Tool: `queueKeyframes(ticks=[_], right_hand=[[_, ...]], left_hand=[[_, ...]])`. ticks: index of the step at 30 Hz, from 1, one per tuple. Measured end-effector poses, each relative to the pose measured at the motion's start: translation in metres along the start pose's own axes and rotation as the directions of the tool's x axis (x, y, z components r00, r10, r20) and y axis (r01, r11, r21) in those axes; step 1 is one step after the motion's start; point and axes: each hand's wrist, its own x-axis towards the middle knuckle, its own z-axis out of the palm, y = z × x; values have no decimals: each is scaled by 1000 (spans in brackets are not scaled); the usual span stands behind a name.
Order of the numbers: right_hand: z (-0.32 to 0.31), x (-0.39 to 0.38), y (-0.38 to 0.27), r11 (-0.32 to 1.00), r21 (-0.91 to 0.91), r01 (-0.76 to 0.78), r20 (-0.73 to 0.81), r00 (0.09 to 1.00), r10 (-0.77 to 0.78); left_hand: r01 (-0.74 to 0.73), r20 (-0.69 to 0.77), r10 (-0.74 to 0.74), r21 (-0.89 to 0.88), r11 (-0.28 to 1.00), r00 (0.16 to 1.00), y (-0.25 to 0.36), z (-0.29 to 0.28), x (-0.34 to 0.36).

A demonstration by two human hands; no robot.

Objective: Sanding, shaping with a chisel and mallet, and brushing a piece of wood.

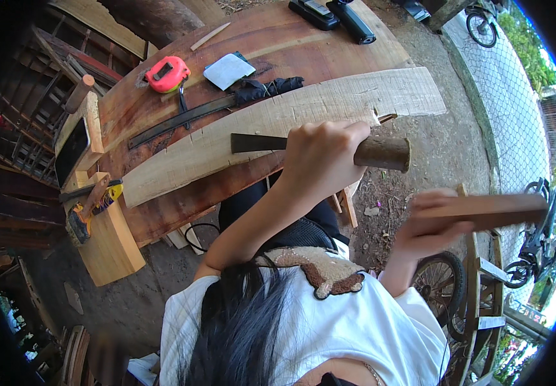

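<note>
My left hand (326, 149) is closed around a chisel, its dark flat blade (259, 143) pointing left and its round wooden handle (384, 153) sticking out to the right. The chisel is held above a long pale board (329, 96), which lies across a brown wooden table (114, 116) and has a small notch in its near edge, by my knuckles. Off to the right, my right hand (429, 225) grips a brown wooden block (497, 212), blurred by motion and apart from the chisel's end.
Behind the board lie a long dark blade (181, 121) with a wrapped handle, a red tape measure (167, 74), folded paper (228, 71) and black devices (316, 13). Left are a yellow-black tool (105, 198) and a thick timber (107, 251). A wheel (439, 286) stands near my right elbow.
</note>
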Motion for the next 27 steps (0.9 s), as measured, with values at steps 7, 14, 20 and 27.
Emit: queueKeyframes(ticks=[7,14,20,27], right_hand=[[-17,-20,-1,910,-27,-414,48,909,414],[7,-63,14,775,-510,-374,401,694,599],[40,-40,13,861,295,-414,151,910,386],[33,-36,10,797,-222,-562,367,709,602]], left_hand=[[71,-169,-46,148,986,985,-34,-44,-23],[203,-219,-158,200,959,963,-50,-56,-32],[213,-277,-164,158,964,947,-60,-85,-49],[226,-290,-162,201,953,943,-73,-105,-63]])
